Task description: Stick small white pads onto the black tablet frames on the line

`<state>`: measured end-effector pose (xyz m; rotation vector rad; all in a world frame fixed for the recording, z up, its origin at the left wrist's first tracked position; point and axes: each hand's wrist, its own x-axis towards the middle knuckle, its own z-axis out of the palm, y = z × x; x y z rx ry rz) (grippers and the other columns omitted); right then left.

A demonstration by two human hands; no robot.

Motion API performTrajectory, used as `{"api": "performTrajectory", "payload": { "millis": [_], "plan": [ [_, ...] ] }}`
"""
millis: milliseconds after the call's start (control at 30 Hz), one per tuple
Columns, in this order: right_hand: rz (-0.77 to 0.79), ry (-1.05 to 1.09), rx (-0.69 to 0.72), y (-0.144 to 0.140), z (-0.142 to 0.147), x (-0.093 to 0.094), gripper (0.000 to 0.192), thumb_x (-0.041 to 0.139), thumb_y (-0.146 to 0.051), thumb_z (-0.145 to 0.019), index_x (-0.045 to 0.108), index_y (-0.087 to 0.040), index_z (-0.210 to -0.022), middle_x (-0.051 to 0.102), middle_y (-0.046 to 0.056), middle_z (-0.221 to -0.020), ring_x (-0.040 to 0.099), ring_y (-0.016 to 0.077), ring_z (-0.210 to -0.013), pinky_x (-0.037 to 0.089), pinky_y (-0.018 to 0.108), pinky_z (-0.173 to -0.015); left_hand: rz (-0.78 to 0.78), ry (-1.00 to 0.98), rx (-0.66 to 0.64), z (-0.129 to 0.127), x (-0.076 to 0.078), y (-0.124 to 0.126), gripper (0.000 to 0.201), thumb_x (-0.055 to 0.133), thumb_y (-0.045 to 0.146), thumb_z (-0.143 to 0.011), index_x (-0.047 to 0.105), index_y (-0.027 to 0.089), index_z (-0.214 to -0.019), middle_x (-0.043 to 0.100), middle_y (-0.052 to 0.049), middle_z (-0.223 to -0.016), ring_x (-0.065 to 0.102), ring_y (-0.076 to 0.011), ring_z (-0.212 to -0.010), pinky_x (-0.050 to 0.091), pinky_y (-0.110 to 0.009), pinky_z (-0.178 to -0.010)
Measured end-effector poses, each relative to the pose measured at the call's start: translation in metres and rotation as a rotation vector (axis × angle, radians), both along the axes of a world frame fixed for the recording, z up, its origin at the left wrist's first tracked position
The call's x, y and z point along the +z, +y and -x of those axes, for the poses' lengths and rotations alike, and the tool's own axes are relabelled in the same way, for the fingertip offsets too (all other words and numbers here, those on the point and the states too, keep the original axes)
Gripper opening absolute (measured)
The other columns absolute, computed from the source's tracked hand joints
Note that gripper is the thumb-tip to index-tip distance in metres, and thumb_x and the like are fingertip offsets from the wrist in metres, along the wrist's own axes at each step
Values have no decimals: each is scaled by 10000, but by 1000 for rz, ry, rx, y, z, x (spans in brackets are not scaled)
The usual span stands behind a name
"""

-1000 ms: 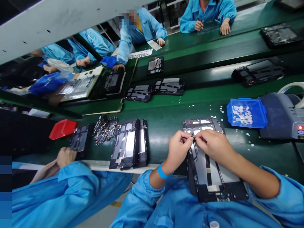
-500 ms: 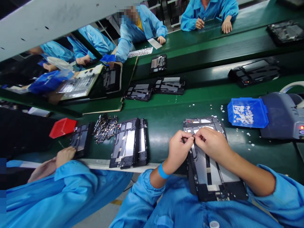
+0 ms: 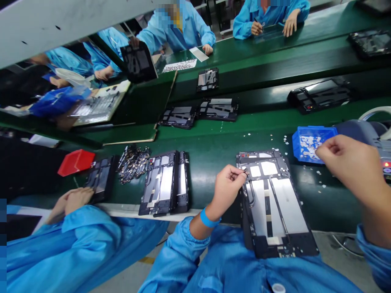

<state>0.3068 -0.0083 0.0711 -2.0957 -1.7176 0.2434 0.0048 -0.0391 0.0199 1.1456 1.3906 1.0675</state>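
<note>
L hand [image 3: 227, 185] pinches small dark part [image 3: 245, 172] at top-L corner of device [image 3: 293, 207], lower ctr-R of frame, prob. to steady it. R hand [image 3: 351, 165], fingers curled, by blue tray [image 3: 316, 131], mid-R, prob. kept close for reach; can't tell if holding anything.

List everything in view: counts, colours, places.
Bench: one, green, throughout
Front unit: one, black-silver, atop another
Other units: about ten, likewise, on or above the bench
Blue bin: one, blue, right
Bits: many, white, in and around it
Machine: one, grey, right edge
Red bin: one, red, left
Metal parts: one pile, dark, left
Sheets: two, white, far side
Co-workers: four or more, blue coats, left and far side
Left hand: one, blue wristband, pinching a dark piece at the front unit
Right hand: one, blue sleeve, by the blue bin
</note>
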Motion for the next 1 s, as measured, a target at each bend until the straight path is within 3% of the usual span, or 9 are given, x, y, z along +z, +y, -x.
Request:
{"api": "performTrajectory", "payload": {
  "millis": [67,167,233,300,433,700,900,1000],
  "plan": [
    [-17,77,155,-7,15,-3,98,666,-311,-857,715,-229,-880,729,60,-794,643,220,-698,432,339,-670,-3,-1,-4,-2,-1,0,110,735,266,-831,680,171,-821,700,-13,-748,608,-121,-663,450,-231,-632],
    [-76,210,487,-20,68,-19,129,611,-290,-900,717,-218,-915,750,53,-851,685,210,-764,473,317,-718,-14,16,-5,-5,-2,0,105,727,267,-839,687,170,-831,692,-8,-751,594,-116,-652,443,-226,-618],
    [-111,241,562,-23,100,-31,120,583,-242,-912,693,-213,-873,733,38,-809,680,197,-753,469,303,-718,-27,30,-2,-7,-3,-1,95,724,262,-839,693,173,-836,688,-3,-758,587,-114,-651,444,-225,-616],
    [-138,261,578,-23,116,-40,114,580,-221,-914,673,-214,-848,717,23,-772,670,188,-734,457,293,-706,-41,39,-4,-8,-4,-3,87,724,258,-837,697,176,-838,688,-1,-766,586,-116,-658,451,-227,-620],
    [-157,272,579,-19,119,-46,124,574,-196,-890,639,-225,-789,691,4,-728,636,171,-683,421,281,-667,-64,63,-10,-9,-4,-4,79,722,257,-841,709,179,-846,701,-2,-775,589,-118,-664,458,-228,-622],
    [-179,281,578,-21,118,-47,122,561,-196,-887,644,-223,-802,673,1,-723,620,164,-674,401,276,-674,-91,96,-1,-10,-2,-5,63,713,251,-830,712,188,-829,722,-6,-790,611,-123,-675,472,-238,-639],
    [-100,253,571,-15,128,-46,119,527,-188,-837,565,-229,-731,624,6,-675,564,168,-633,336,293,-626,-86,103,-5,-10,1,-5,53,712,243,-825,715,191,-816,727,-10,-797,611,-125,-681,467,-239,-643],
    [-74,238,556,-7,112,-38,106,529,-213,-824,543,-231,-720,615,13,-680,552,172,-644,334,299,-631,-63,86,1,-8,-2,-4,69,718,257,-830,711,189,-821,718,-11,-787,601,-125,-673,460,-238,-635]
  ]
}}
